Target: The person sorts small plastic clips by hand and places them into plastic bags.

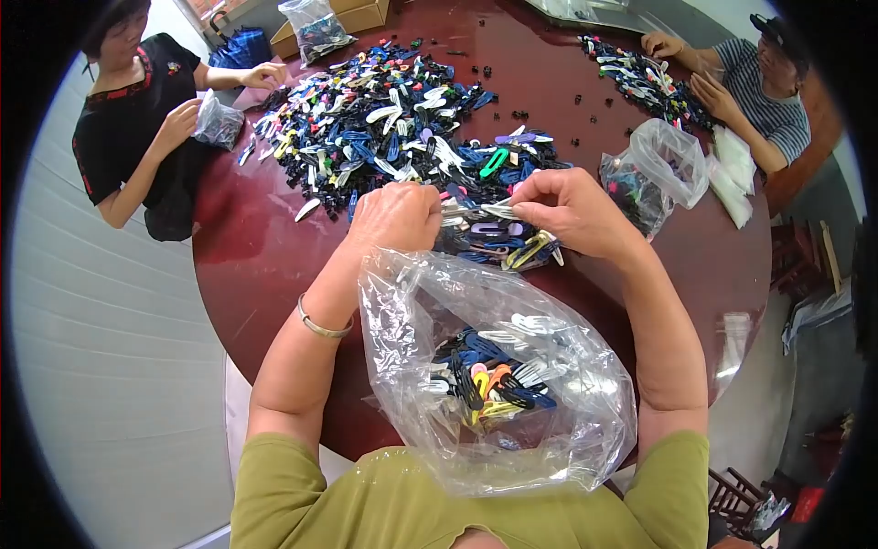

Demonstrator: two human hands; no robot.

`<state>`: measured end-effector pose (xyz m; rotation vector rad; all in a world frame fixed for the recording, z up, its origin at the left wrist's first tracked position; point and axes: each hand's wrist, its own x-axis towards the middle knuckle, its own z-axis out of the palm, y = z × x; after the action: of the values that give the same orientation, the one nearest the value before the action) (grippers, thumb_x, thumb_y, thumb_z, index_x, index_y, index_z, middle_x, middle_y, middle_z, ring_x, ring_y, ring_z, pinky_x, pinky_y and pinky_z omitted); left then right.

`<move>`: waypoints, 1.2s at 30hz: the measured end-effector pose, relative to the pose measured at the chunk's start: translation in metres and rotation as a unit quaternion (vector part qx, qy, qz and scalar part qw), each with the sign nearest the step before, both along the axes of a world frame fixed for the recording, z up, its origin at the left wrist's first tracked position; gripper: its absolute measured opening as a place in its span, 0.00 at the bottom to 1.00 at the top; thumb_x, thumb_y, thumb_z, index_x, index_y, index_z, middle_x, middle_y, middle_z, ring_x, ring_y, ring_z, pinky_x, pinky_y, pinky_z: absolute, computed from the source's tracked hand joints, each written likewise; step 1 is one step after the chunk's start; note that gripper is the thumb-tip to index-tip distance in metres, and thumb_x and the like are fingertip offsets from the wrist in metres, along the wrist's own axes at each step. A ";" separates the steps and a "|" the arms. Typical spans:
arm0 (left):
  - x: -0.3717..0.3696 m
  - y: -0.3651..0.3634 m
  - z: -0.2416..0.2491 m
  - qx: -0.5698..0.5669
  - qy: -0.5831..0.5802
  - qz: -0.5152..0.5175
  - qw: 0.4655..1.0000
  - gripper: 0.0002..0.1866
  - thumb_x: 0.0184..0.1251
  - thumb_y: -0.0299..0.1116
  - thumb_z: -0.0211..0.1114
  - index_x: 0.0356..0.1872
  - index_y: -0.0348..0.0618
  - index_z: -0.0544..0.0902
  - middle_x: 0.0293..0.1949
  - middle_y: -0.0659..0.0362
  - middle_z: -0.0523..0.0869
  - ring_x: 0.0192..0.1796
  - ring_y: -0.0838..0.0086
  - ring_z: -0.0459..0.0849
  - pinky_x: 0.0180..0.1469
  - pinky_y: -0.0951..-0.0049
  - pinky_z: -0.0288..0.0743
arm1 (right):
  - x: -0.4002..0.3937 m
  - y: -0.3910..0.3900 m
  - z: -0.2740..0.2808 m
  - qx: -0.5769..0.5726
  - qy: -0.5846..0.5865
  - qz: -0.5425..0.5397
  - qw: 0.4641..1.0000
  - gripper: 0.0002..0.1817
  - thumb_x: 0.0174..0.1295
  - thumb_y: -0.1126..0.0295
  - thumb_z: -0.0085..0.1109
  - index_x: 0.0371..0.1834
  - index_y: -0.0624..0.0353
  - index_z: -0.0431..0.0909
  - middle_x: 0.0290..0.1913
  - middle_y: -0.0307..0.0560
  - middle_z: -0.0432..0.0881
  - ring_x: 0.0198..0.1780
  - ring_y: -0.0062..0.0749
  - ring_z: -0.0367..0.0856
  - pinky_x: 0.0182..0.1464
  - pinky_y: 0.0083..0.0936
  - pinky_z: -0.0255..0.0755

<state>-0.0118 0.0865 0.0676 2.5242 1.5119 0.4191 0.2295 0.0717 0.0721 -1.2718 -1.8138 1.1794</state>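
Observation:
Snap hair clips in many colours lie in a big pile (366, 119) on the round table. My right hand (585, 212) is closed in a pinch on a white hair clip (499, 210) at the near edge of the pile. Beside it, my left hand (398, 217) is curled shut, with pale hair clips showing at its fingers; how many it holds is hidden. Below both hands, a clear plastic bag (393, 311) lies open against my front. Inside it are white, black, blue, yellow and orange hair clips (494, 384).
Across the dark red table (247, 265), one person (137, 119) at left holds a small filled bag (218, 123). Another person (764, 91) at right handles a smaller clip pile (640, 78). A partly filled clear bag (654, 174) stands right of my right hand.

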 end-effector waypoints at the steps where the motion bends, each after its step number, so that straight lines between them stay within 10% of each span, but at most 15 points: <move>1: 0.000 0.000 0.000 0.001 -0.001 0.000 1.000 0.07 0.57 0.30 0.63 0.33 0.39 0.85 0.28 0.49 0.85 0.35 0.53 0.85 0.40 0.58 0.76 | 0.001 -0.004 0.009 -0.010 0.031 -0.002 0.999 0.05 0.59 0.74 0.64 0.33 0.66 0.83 0.30 0.38 0.84 0.31 0.16 0.77 0.35 0.18 0.71; 8: 0.000 0.001 -0.002 0.014 -0.034 -0.002 0.999 0.06 0.60 0.31 0.61 0.32 0.40 0.83 0.29 0.46 0.85 0.37 0.51 0.84 0.39 0.56 0.76 | -0.007 -0.059 0.070 0.036 0.190 0.197 0.961 0.04 0.58 0.77 0.64 0.35 0.63 0.85 0.31 0.37 0.85 0.30 0.14 0.78 0.34 0.15 0.71; 15: 0.003 -0.001 0.001 -0.004 -0.100 -0.071 0.992 0.07 0.61 0.31 0.60 0.34 0.39 0.83 0.32 0.47 0.85 0.37 0.52 0.84 0.40 0.57 0.76 | -0.016 -0.007 -0.004 0.269 -0.108 -0.053 0.956 0.10 0.56 0.70 0.66 0.39 0.64 0.84 0.34 0.50 0.83 0.30 0.34 0.82 0.36 0.28 0.76; 21: 0.007 -0.004 0.005 -0.038 -0.142 -0.075 0.986 0.08 0.61 0.31 0.59 0.34 0.40 0.83 0.33 0.48 0.85 0.38 0.51 0.84 0.41 0.57 0.76 | -0.014 -0.008 0.000 0.151 -0.048 -0.011 0.987 0.11 0.54 0.70 0.67 0.37 0.66 0.84 0.33 0.53 0.83 0.33 0.40 0.84 0.39 0.31 0.76; 30: 0.007 -0.004 0.004 -0.030 -0.159 -0.057 0.985 0.11 0.58 0.37 0.67 0.37 0.40 0.84 0.34 0.50 0.86 0.38 0.55 0.85 0.42 0.59 0.77 | -0.004 -0.041 0.065 0.104 0.098 -0.060 0.988 0.04 0.54 0.77 0.64 0.32 0.64 0.84 0.25 0.36 0.81 0.26 0.12 0.75 0.28 0.15 0.67; 36: 0.005 -0.003 -0.002 0.067 -0.046 -0.050 0.995 0.10 0.58 0.37 0.66 0.36 0.41 0.84 0.35 0.50 0.84 0.41 0.54 0.84 0.44 0.58 0.77 | -0.006 -0.066 0.082 0.053 0.099 0.190 0.975 0.09 0.49 0.73 0.73 0.31 0.62 0.84 0.26 0.38 0.81 0.24 0.15 0.76 0.28 0.15 0.68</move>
<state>-0.0069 0.0838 0.0652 2.6280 1.3607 0.6321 0.2231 0.0061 0.1544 -0.7349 -1.9926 1.3348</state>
